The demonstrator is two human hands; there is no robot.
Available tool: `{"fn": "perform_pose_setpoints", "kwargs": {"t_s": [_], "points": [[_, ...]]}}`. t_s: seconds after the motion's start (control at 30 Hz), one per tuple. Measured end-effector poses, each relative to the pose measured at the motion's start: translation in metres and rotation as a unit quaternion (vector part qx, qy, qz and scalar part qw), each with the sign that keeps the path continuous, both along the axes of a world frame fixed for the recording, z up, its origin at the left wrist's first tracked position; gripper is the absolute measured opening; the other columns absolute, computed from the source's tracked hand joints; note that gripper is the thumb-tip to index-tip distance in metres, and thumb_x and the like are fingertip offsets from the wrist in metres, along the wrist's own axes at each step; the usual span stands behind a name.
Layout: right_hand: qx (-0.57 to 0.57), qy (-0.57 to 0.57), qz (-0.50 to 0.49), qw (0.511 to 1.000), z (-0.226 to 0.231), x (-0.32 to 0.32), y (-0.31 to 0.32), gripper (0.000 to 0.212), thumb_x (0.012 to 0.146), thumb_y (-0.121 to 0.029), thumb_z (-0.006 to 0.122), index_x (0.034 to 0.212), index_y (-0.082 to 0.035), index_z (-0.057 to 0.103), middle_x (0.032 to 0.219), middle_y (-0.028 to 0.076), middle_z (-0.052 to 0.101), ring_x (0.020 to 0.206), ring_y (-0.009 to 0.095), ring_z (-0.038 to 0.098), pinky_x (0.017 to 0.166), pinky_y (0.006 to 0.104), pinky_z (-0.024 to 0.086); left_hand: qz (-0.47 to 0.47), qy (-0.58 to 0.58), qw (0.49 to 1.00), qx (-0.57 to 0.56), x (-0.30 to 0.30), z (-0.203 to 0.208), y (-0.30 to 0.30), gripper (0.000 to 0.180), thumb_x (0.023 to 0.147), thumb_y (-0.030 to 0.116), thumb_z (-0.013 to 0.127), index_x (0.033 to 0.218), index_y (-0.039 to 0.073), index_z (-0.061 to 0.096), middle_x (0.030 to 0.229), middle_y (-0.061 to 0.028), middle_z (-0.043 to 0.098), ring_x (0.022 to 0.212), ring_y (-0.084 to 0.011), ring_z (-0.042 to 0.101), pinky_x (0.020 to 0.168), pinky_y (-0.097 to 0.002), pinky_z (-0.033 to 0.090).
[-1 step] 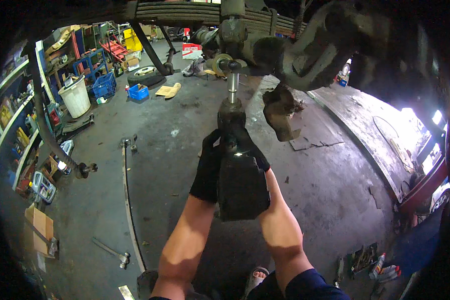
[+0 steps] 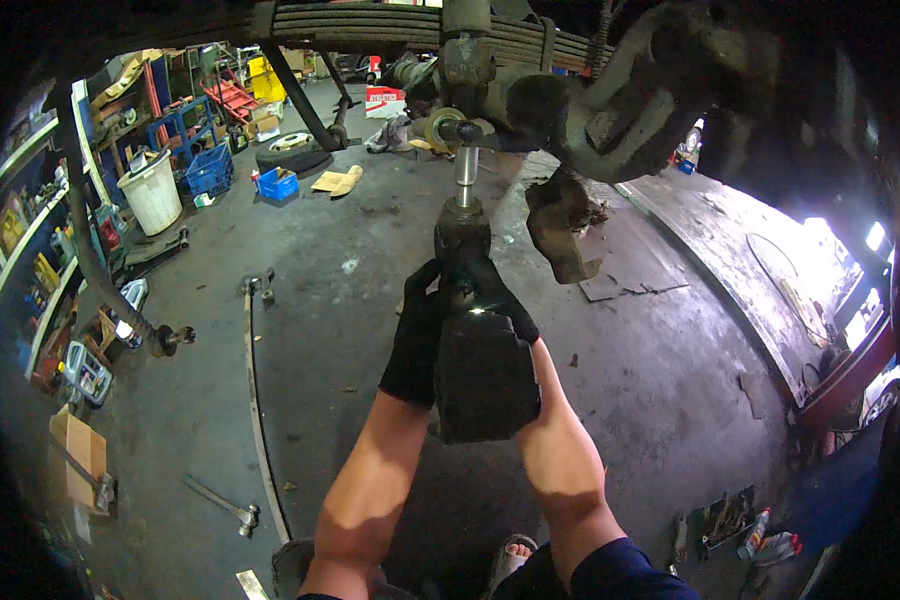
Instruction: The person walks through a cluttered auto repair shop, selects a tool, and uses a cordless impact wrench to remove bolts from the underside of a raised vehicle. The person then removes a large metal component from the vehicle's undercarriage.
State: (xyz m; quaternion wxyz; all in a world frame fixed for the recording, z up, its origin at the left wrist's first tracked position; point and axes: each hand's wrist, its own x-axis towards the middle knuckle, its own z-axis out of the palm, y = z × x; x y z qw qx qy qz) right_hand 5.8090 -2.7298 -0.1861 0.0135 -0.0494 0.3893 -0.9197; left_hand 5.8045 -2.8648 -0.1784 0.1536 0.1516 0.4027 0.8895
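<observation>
Both black-gloved hands hold a dark impact wrench upright under a vehicle. My left hand is closed round its left side and my right hand round its right, with most fingers hidden behind the tool. A dark block forms the tool's near, lower end. From its top a shiny silver socket points up to a dark bolt or nut beside a round bushing on the undercarriage; shadow hides how far it fits over.
Leaf springs and a thick axle part hang overhead. A long metal bar and a hammer lie on the floor at left, near a cardboard box. A white bin stands further off. Bottles lie at lower right.
</observation>
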Motion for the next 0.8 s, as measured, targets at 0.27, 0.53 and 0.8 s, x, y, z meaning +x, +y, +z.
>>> {"fn": "perform_pose_setpoints", "kwargs": {"t_s": [0.27, 0.53, 0.8], "points": [[-0.017, -0.019, 0.063, 0.998, -0.009, -0.018, 0.009, 0.032, 0.095, -0.044, 0.068, 0.103, -0.013, 0.062, 0.086, 0.003, 0.067, 0.072, 0.017, 0.063, 0.061, 0.0299, 0.052, 0.005, 0.055, 0.987, -0.151, -0.026, -0.001, -0.018, 0.059, 0.090, 0.025, 0.073, 0.140, 0.006, 0.048, 0.118, -0.0050, 0.061, 0.112, -0.0161, 0.058, 0.094, -0.0364, 0.051], [-0.047, -0.006, 0.111, 0.993, -0.010, -0.017, 0.007, 0.028, 0.096, -0.037, 0.069, 0.104, -0.012, 0.060, 0.085, 0.003, 0.063, 0.077, 0.018, 0.063, 0.066, 0.0320, 0.053, 0.156, 0.169, 0.945, -0.231, -0.034, 0.040, -0.048, 0.052, 0.094, 0.037, 0.068, 0.137, 0.010, 0.058, 0.129, -0.0048, 0.063, 0.116, -0.0182, 0.059, 0.096, -0.0384, 0.048], [-0.103, -0.055, 0.085, 0.989, -0.017, -0.022, 0.000, 0.019, 0.098, -0.027, 0.067, 0.110, -0.014, 0.060, 0.089, 0.002, 0.060, 0.079, 0.017, 0.061, 0.066, 0.0320, 0.051, 0.138, 0.432, 0.867, -0.207, -0.086, 0.099, 0.000, 0.043, 0.094, 0.024, 0.066, 0.128, -0.001, 0.058, 0.120, -0.0176, 0.065, 0.106, -0.0292, 0.065, 0.094, -0.0380, 0.050]]}}
